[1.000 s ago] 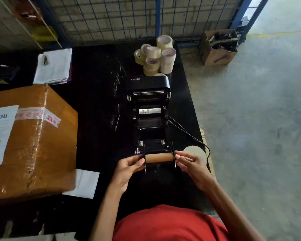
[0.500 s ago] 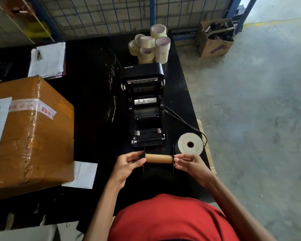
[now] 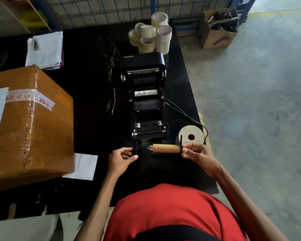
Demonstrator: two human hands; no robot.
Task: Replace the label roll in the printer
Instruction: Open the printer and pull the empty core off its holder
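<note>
Head view: printer (image 3: 147, 103) open, bay empty. My right hand (image 3: 196, 153) grips the spindle bearing the spent core (image 3: 166, 148); my left hand (image 3: 122, 156) pinches the detached end guide (image 3: 135, 149). Remaining: strip core, mount new label roll (image 3: 191, 137) beside the printer, reload, close.

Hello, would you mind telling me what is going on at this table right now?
A person is swapping the label roll. The right hand holds the spindle with the empty brown core; the left hand holds the black end guide, off the spindle. The printer lies open, and the full roll waits beside it.
</note>
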